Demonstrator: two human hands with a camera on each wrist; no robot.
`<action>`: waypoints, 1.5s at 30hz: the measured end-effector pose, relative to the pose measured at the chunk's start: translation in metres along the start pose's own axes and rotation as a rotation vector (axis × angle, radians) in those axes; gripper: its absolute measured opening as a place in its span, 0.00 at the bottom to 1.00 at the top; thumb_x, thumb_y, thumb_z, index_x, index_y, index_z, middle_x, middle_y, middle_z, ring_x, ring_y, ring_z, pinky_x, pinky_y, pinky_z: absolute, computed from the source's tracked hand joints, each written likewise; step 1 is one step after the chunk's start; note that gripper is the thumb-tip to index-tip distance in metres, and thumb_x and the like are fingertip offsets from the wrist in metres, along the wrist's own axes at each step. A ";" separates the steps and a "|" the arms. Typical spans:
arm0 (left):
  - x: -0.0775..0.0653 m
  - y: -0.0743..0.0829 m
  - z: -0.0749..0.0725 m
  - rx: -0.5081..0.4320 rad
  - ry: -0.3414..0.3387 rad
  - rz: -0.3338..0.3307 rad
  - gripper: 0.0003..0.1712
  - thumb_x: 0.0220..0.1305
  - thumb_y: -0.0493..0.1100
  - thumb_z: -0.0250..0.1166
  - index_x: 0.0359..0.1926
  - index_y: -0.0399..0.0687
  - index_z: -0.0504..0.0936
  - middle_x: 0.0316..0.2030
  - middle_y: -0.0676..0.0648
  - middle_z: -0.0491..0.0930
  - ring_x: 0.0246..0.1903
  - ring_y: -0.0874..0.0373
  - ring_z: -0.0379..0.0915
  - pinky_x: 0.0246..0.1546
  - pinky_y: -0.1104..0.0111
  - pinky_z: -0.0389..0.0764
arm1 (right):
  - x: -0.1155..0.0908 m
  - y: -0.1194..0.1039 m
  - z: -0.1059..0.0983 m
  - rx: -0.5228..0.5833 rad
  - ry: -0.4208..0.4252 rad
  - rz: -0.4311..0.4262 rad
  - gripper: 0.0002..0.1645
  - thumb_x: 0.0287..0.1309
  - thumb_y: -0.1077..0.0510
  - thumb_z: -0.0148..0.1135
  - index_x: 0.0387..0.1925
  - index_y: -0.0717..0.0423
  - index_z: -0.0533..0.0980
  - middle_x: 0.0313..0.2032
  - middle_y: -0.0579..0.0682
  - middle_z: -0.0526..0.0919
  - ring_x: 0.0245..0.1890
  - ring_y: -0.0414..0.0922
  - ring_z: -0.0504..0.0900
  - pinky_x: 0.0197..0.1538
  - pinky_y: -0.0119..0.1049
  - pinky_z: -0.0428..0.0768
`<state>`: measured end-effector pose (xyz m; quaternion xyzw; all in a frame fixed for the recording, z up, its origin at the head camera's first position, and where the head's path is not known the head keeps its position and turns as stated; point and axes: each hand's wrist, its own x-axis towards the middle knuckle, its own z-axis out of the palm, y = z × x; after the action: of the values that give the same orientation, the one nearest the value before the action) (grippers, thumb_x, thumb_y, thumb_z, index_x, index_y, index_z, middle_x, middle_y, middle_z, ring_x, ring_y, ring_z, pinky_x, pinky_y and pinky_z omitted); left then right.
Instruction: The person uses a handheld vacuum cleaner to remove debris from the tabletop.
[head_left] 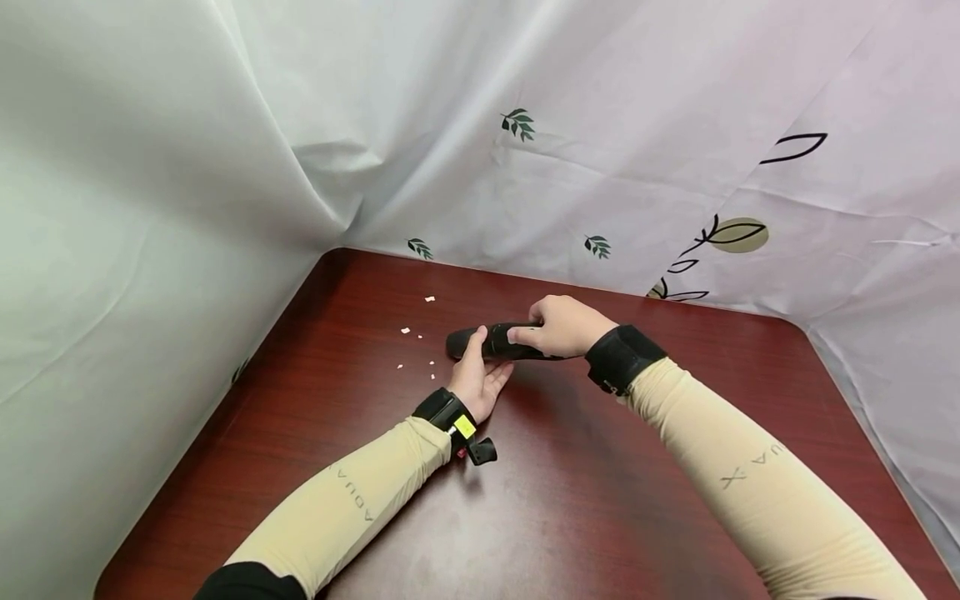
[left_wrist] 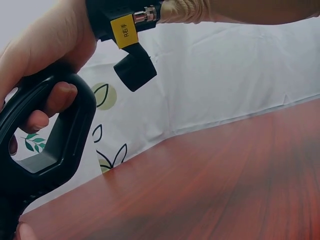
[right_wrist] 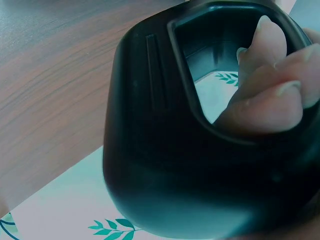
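A black handheld vacuum cleaner (head_left: pixel 498 340) is held sideways above the table. My left hand (head_left: pixel 474 382) holds its left end from below, with the thumb over the near side and the other fingers stretched out underneath. My right hand (head_left: pixel 567 325) grips the loop handle. In the right wrist view, its fingers (right_wrist: pixel 270 107) pass through the opening of the black handle (right_wrist: pixel 135 130). The left wrist view shows the same loop handle (left_wrist: pixel 82 117), with right-hand fingertips curled inside it. Small white paper scraps (head_left: pixel 406 331) lie on the table just left of the vacuum.
The reddish-brown wooden table (head_left: pixel 585 500) has rounded corners. White curtains (head_left: pixel 450 167) with leaf prints hang along its back and sides. Both wrists wear black straps; a small camera (head_left: pixel 482 451) juts out from the left one.
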<state>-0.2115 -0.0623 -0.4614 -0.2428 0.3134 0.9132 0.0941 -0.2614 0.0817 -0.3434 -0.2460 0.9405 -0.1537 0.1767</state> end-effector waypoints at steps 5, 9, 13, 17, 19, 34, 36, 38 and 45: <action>-0.005 -0.001 -0.001 0.002 0.008 0.024 0.38 0.73 0.58 0.58 0.70 0.36 0.62 0.63 0.34 0.70 0.66 0.45 0.67 0.69 0.60 0.70 | 0.001 -0.003 0.002 0.010 -0.013 -0.012 0.22 0.67 0.41 0.62 0.31 0.54 0.82 0.19 0.47 0.80 0.21 0.43 0.77 0.27 0.36 0.76; -0.008 -0.002 -0.001 0.007 0.035 0.050 0.37 0.73 0.59 0.57 0.69 0.38 0.64 0.61 0.35 0.71 0.64 0.45 0.68 0.68 0.60 0.71 | 0.002 -0.006 0.002 0.012 -0.028 -0.019 0.21 0.67 0.40 0.62 0.33 0.54 0.83 0.20 0.47 0.81 0.22 0.43 0.77 0.28 0.36 0.76; -0.011 -0.003 0.001 0.007 0.073 0.061 0.34 0.72 0.59 0.57 0.67 0.40 0.67 0.59 0.38 0.71 0.60 0.48 0.69 0.66 0.61 0.73 | 0.002 -0.006 0.002 0.017 -0.043 -0.030 0.21 0.67 0.41 0.62 0.34 0.54 0.82 0.20 0.48 0.82 0.22 0.43 0.79 0.28 0.35 0.77; -0.014 -0.005 0.003 0.005 0.114 0.071 0.33 0.71 0.59 0.56 0.65 0.41 0.70 0.57 0.41 0.72 0.56 0.50 0.70 0.64 0.62 0.74 | 0.002 -0.007 0.002 0.022 -0.058 -0.042 0.20 0.67 0.41 0.63 0.32 0.53 0.82 0.20 0.50 0.82 0.22 0.43 0.80 0.28 0.35 0.77; -0.016 -0.006 0.003 0.003 0.130 0.078 0.32 0.71 0.60 0.56 0.64 0.41 0.71 0.55 0.42 0.73 0.55 0.50 0.70 0.63 0.62 0.74 | 0.002 -0.008 0.001 0.021 -0.065 -0.045 0.20 0.66 0.41 0.63 0.31 0.53 0.82 0.20 0.50 0.82 0.21 0.43 0.80 0.27 0.35 0.77; -0.023 -0.013 0.003 -0.019 0.209 0.152 0.27 0.70 0.60 0.53 0.55 0.42 0.75 0.44 0.46 0.77 0.38 0.57 0.74 0.46 0.67 0.78 | 0.005 -0.012 0.003 0.021 -0.104 -0.100 0.20 0.65 0.45 0.65 0.23 0.52 0.76 0.17 0.47 0.80 0.19 0.42 0.79 0.25 0.34 0.75; -0.022 -0.013 0.002 -0.010 0.224 0.159 0.27 0.70 0.60 0.53 0.53 0.42 0.76 0.41 0.47 0.79 0.36 0.57 0.75 0.44 0.68 0.78 | 0.006 -0.013 0.004 0.023 -0.102 -0.107 0.20 0.65 0.45 0.65 0.23 0.52 0.75 0.17 0.47 0.79 0.19 0.42 0.79 0.25 0.34 0.75; -0.022 -0.012 0.001 0.003 0.234 0.164 0.26 0.69 0.60 0.53 0.51 0.43 0.77 0.37 0.49 0.80 0.34 0.57 0.75 0.42 0.68 0.78 | 0.007 -0.015 0.005 0.025 -0.099 -0.112 0.20 0.65 0.45 0.65 0.22 0.52 0.75 0.17 0.47 0.79 0.19 0.42 0.80 0.25 0.34 0.75; -0.023 -0.009 -0.003 0.004 0.246 0.189 0.27 0.70 0.61 0.52 0.50 0.42 0.77 0.34 0.48 0.81 0.32 0.56 0.75 0.42 0.67 0.78 | 0.013 -0.021 0.009 0.025 -0.089 -0.134 0.20 0.65 0.45 0.65 0.22 0.52 0.76 0.17 0.47 0.79 0.19 0.42 0.79 0.26 0.33 0.74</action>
<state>-0.1876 -0.0581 -0.4567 -0.3219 0.3457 0.8808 -0.0311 -0.2599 0.0554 -0.3472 -0.3129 0.9111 -0.1659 0.2108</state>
